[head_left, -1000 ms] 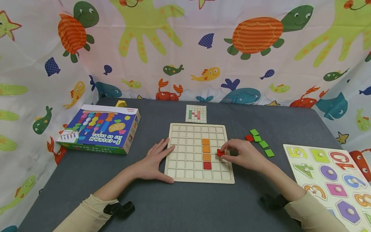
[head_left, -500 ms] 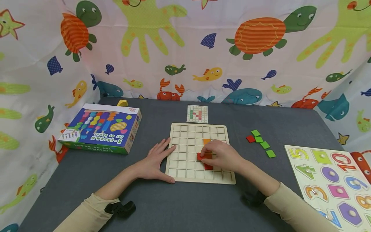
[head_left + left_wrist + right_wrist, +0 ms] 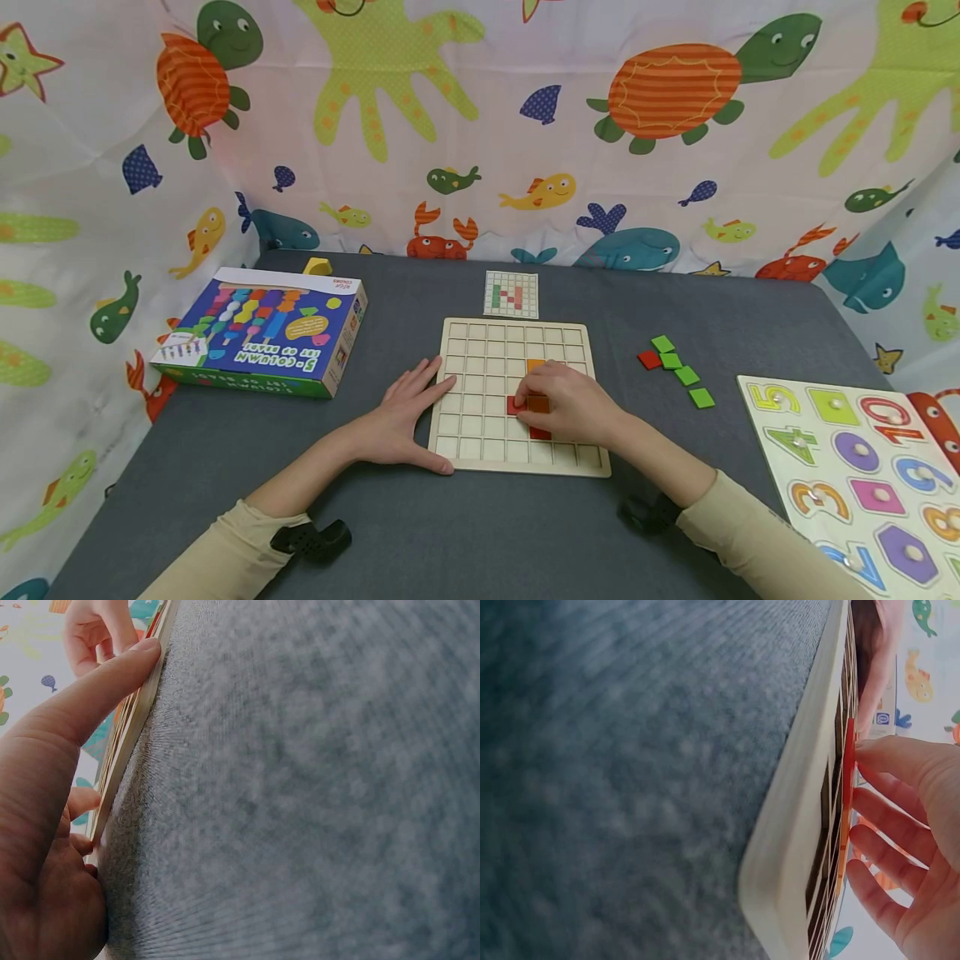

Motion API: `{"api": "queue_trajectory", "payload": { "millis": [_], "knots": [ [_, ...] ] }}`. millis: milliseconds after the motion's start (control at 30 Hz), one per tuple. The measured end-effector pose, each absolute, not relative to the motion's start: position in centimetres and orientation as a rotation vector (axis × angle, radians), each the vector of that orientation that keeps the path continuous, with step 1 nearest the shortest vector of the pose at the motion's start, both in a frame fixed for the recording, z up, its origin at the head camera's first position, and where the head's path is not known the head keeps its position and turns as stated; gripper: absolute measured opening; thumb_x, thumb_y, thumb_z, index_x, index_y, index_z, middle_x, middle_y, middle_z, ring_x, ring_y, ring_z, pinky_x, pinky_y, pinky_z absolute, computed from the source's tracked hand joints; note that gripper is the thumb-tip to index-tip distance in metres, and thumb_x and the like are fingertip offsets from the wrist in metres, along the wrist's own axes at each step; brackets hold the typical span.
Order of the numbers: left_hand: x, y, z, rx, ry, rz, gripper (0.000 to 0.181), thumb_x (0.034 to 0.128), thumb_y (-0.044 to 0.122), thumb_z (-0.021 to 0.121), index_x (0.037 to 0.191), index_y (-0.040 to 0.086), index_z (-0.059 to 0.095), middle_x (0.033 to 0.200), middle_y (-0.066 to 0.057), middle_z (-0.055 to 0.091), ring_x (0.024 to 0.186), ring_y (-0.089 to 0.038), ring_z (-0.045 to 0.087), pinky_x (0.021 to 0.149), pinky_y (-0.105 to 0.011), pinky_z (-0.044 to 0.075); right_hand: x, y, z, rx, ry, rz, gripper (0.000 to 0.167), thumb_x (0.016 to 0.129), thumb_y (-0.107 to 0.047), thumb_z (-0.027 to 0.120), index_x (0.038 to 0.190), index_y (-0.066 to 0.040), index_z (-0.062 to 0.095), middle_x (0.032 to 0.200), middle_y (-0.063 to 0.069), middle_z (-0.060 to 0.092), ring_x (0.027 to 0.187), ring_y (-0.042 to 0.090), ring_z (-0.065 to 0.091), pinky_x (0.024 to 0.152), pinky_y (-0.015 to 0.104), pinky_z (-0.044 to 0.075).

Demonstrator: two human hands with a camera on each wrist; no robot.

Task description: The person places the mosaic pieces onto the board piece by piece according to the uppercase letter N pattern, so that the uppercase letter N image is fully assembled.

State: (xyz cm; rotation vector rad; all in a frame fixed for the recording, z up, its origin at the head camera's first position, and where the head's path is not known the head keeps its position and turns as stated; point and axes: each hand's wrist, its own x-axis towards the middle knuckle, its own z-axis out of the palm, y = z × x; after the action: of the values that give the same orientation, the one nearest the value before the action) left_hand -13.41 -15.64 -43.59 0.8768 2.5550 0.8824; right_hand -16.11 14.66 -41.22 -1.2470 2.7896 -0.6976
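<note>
A wooden grid board [image 3: 480,464] lies on the dark table with orange and red square tiles in one of its columns. My left hand [image 3: 397,419] rests along the board's left edge, fingers spread, the thumb at the near corner. My right hand [image 3: 573,404] is over the board and pinches a red tile [image 3: 513,405] at a cell just left of that column. Part of this tile and most of the orange tiles are hidden under the hand. Another red tile [image 3: 540,433] lies in the column, nearer me. In the right wrist view the thumb touches red at the board's surface.
A small pattern card [image 3: 511,295] lies behind the board. Several green tiles [image 3: 686,376] and a loose red tile [image 3: 649,359] lie to the right, near a number-and-shape puzzle board [image 3: 813,417]. A blue game box [image 3: 258,329] and a yellow piece [image 3: 317,267] are at the left.
My right hand has carried the red tile leftward across the board, from the right side to a cell left of the column, and lowered it there. The left hand has stayed in place.
</note>
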Motion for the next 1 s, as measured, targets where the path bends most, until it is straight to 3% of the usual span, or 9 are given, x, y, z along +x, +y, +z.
{"api": "queue_trajectory", "payload": {
  "millis": [333, 767, 1000],
  "knots": [
    [-13.4, -15.6, -43.6, 0.868, 2.561, 0.885, 0.114, 0.0707, 0.059, 0.079, 0.158, 0.016, 0.019, 0.163, -0.008, -0.006, 0.148, -0.030, -0.010, 0.111, -0.063, 0.002, -16.6, 16.3, -40.7, -1.204, 2.805, -0.765, 0.002, 0.090, -0.023, 0.072, 0.090, -0.023, 0.070, 0.093, -0.015, 0.063, 0.094, 0.012, 0.054, 0.079, 0.034, 0.049],
    [-13.4, -15.7, -43.7, 0.875, 2.558, 0.888, 0.114, 0.0714, 0.059, 0.079, 0.158, 0.016, 0.019, 0.163, -0.008, -0.006, 0.148, -0.029, -0.010, 0.112, -0.061, 0.001, -19.1, 25.5, -40.3, -0.904, 3.013, -0.727, 0.010, 0.088, -0.011, 0.073, 0.098, -0.011, 0.073, 0.096, 0.002, 0.069, 0.087, 0.024, 0.059, 0.077, 0.044, 0.047],
    [-13.4, -15.7, -43.8, 0.876, 2.561, 0.882, 0.114, 0.0712, 0.059, 0.079, 0.158, 0.016, 0.019, 0.163, -0.008, -0.006, 0.148, -0.029, -0.010, 0.112, -0.061, 0.001, -19.5, 29.2, -39.8, -0.770, 3.004, -0.664, 0.017, 0.087, -0.004, 0.070, 0.104, -0.006, 0.071, 0.104, 0.010, 0.067, 0.096, 0.030, 0.056, 0.084, 0.052, 0.045]
  ]
}}
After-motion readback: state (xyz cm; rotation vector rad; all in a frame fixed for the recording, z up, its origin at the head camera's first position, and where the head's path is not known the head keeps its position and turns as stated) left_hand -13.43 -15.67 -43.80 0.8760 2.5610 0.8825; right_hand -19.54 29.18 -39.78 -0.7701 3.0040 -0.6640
